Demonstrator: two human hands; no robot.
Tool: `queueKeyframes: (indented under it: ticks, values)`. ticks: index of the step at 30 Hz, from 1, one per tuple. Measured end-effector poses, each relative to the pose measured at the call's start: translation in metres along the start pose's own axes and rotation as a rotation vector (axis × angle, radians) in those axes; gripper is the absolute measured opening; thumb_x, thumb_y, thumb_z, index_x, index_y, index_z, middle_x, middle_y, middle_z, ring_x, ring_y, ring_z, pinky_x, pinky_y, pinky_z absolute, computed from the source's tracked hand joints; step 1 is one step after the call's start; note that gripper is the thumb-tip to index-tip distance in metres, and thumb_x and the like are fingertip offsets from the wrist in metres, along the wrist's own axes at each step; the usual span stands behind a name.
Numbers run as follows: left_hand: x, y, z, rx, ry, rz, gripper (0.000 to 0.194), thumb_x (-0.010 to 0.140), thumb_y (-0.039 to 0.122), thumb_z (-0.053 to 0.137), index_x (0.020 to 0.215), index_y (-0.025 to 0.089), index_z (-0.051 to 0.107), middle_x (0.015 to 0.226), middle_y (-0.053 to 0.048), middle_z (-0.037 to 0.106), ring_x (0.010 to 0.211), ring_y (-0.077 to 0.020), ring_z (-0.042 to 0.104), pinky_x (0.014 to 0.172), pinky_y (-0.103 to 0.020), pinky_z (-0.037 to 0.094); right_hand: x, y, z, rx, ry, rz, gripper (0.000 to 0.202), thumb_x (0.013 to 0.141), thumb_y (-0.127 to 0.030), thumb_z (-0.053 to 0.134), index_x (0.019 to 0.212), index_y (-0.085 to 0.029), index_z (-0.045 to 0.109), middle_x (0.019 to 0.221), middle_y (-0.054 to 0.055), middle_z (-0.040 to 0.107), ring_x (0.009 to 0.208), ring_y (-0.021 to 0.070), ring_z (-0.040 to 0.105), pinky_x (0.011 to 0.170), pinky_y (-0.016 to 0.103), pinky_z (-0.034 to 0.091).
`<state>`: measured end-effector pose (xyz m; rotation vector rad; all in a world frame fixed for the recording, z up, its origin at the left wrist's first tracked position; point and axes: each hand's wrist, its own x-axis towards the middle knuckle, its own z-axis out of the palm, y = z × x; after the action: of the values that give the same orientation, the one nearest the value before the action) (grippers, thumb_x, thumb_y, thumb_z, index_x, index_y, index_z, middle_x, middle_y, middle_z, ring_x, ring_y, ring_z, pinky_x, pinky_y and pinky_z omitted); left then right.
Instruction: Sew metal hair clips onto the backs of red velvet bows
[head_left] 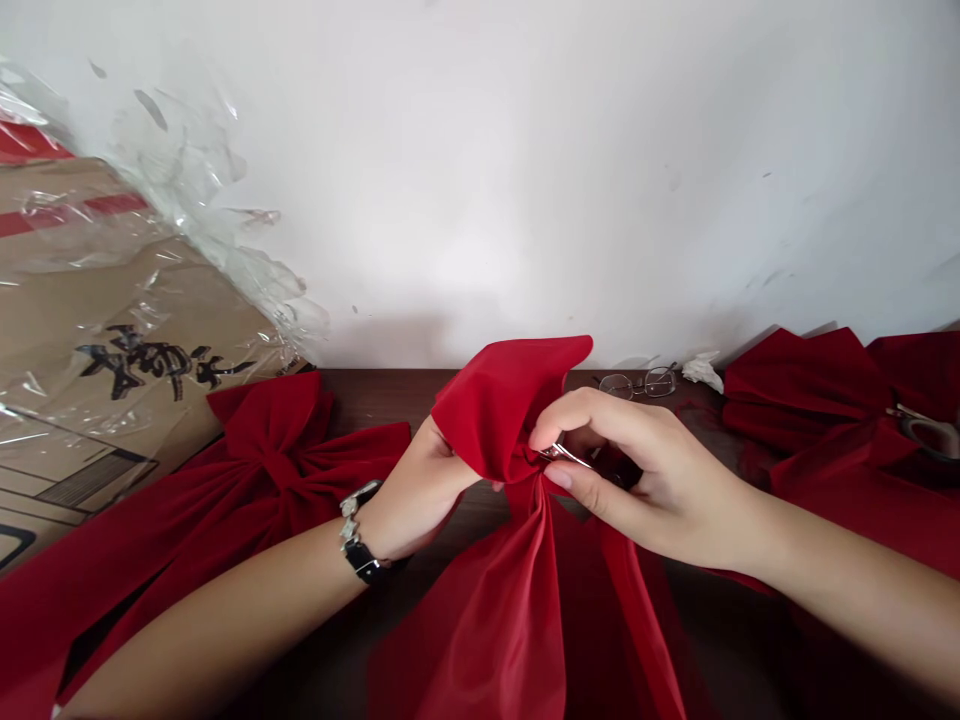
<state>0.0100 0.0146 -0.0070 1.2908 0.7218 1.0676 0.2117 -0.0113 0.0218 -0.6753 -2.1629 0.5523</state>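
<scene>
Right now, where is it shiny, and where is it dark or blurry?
Head view: glare streaks the clear plastic, the metal piece glints; head view, lower down: the table darkens, the held red cloth looks slightly soft.

1. Cardboard box [37, 340]: thick black handwritten characters [139, 365], Chinese-looking, run across its side; their wording cannot be read.
2. Same side, below: a printed line graphic [94, 475], without legible words.

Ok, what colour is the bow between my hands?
The bow is plain red, shown in the head view.
</scene>
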Motion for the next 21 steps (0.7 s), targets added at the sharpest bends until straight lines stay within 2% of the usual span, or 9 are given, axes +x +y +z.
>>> queueKeyframes:
  ticks: [4, 7, 10, 12, 13, 15, 17, 19, 21]
  values:
    - [0.009, 0.000, -0.008, 0.060, 0.050, 0.093, 0.025, 0.073, 0.020, 0.076, 0.096, 0.017, 0.069, 0.096, -0.004, 0.073, 0.094, -0.0189, 0.065, 0.087, -0.031, 0.051, -0.001, 0.000, -0.003, -0.131, 0.024, 0.023, 0.037, 0.085, -0.015, 0.061, 0.118, -0.023, 0.047, 0.109, 0.003, 0.061, 0.081, 0.0104, 0.058, 0.070, 0.021, 0.048]
    - [0.022, 0.003, -0.017, -0.020, 0.074, 0.078, 0.021, 0.078, 0.026, 0.071, 0.098, 0.018, 0.068, 0.098, -0.005, 0.073, 0.094, -0.0188, 0.066, 0.085, -0.031, 0.052, -0.002, 0.000, -0.007, -0.247, 0.062, 0.069, 0.049, 0.082, -0.015, 0.061, 0.127, -0.024, 0.043, 0.114, 0.004, 0.060, 0.083, 0.0128, 0.060, 0.071, 0.023, 0.050]
    - [0.039, 0.002, -0.034, -0.107, -0.038, 0.006, 0.024, 0.076, 0.030, 0.074, 0.096, 0.018, 0.069, 0.095, -0.005, 0.073, 0.089, -0.0182, 0.068, 0.084, -0.033, 0.053, -0.003, 0.000, -0.015, -0.328, 0.078, 0.092, 0.051, 0.081, -0.015, 0.061, 0.128, -0.023, 0.042, 0.107, 0.005, 0.061, 0.075, 0.0132, 0.059, 0.065, 0.024, 0.049]
    - [0.049, 0.000, -0.050, -0.153, -0.146, -0.057, 0.028, 0.070, 0.031, 0.078, 0.092, 0.018, 0.068, 0.093, -0.006, 0.073, 0.090, -0.0209, 0.068, 0.087, -0.038, 0.053, -0.003, -0.001, -0.020, -0.354, 0.060, 0.095, 0.051, 0.081, -0.015, 0.060, 0.128, -0.022, 0.042, 0.109, 0.005, 0.061, 0.070, 0.0123, 0.057, 0.062, 0.024, 0.048]
    - [0.054, -0.002, -0.058, -0.182, -0.159, -0.059, 0.026, 0.069, 0.032, 0.079, 0.087, 0.018, 0.067, 0.089, -0.005, 0.073, 0.088, -0.0210, 0.069, 0.087, -0.039, 0.054, -0.003, -0.002, -0.023, -0.363, 0.041, 0.096, 0.051, 0.081, -0.015, 0.059, 0.128, -0.022, 0.042, 0.112, 0.006, 0.060, 0.069, 0.0119, 0.056, 0.061, 0.024, 0.048]
    - [0.063, -0.002, -0.074, -0.240, -0.085, -0.003, 0.019, 0.075, 0.032, 0.074, 0.074, 0.018, 0.062, 0.082, -0.003, 0.072, 0.084, -0.0190, 0.069, 0.087, -0.038, 0.054, -0.003, -0.004, -0.028, -0.371, -0.013, 0.095, 0.049, 0.083, -0.015, 0.058, 0.129, -0.022, 0.042, 0.119, 0.006, 0.057, 0.067, 0.0113, 0.055, 0.060, 0.025, 0.048]
    - [0.070, 0.005, -0.088, -0.300, 0.038, 0.075, 0.013, 0.079, 0.026, 0.069, 0.073, 0.019, 0.059, 0.078, -0.001, 0.070, 0.086, -0.0176, 0.068, 0.085, -0.034, 0.055, -0.002, -0.006, -0.031, -0.361, -0.072, 0.102, 0.048, 0.084, -0.018, 0.057, 0.130, -0.023, 0.041, 0.124, 0.007, 0.054, 0.067, 0.0114, 0.056, 0.060, 0.026, 0.050]
    - [0.075, 0.019, -0.103, -0.323, 0.166, 0.141, 0.009, 0.085, 0.021, 0.060, 0.077, 0.019, 0.060, 0.077, 0.001, 0.069, 0.092, -0.0154, 0.067, 0.085, -0.030, 0.055, -0.003, -0.008, -0.033, -0.337, -0.117, 0.107, 0.047, 0.086, -0.024, 0.058, 0.130, -0.024, 0.041, 0.128, 0.008, 0.052, 0.072, 0.0137, 0.060, 0.061, 0.027, 0.052]
    - [0.076, 0.039, -0.117, -0.321, 0.266, 0.213, 0.013, 0.086, 0.015, 0.057, 0.074, 0.020, 0.057, 0.067, 0.006, 0.064, 0.079, -0.0086, 0.065, 0.084, -0.027, 0.055, -0.003, -0.009, -0.034, -0.319, -0.136, 0.109, 0.047, 0.087, -0.029, 0.059, 0.130, -0.024, 0.041, 0.131, 0.008, 0.050, 0.086, 0.0193, 0.063, 0.066, 0.030, 0.054]
